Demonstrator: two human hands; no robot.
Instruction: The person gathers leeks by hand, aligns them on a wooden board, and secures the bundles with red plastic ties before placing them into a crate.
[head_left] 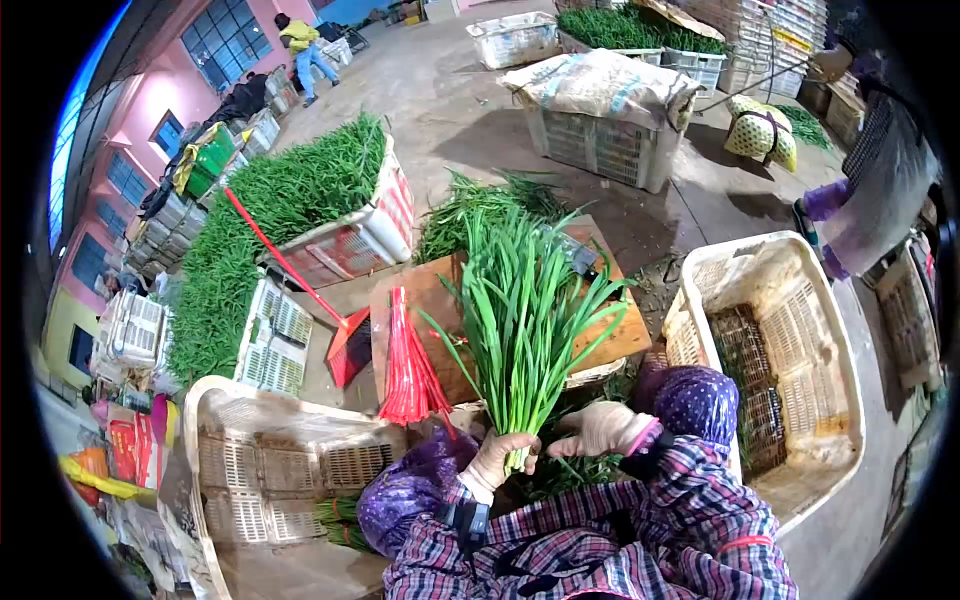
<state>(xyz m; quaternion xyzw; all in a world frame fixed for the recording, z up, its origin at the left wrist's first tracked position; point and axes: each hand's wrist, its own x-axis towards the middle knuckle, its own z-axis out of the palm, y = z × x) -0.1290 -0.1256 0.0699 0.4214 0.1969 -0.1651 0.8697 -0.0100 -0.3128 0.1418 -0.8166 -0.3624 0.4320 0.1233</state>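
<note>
My left hand [497,462], in a pale glove, is wrapped round the lower stems of a bunch of long-leaved greens [525,330]. The bunch stands fairly upright, its leaves fanning out over a wooden board [610,335]. To its right, my gloved right hand [605,430] is apart from the stems, thumb and fingers spread with nothing visible between them. A bundle of red plastic strips [405,365] lies on the board's left side. Behind the bunch is a heap of loose greens [455,225].
White crates flank me at the left [225,400] and right [850,400]; the left one holds a tied bunch [345,525]. A red broom [350,345] leans beyond the board, near crates heaped with greens [320,180]. A covered crate [600,140] stands ahead. Another person [870,190] is at right.
</note>
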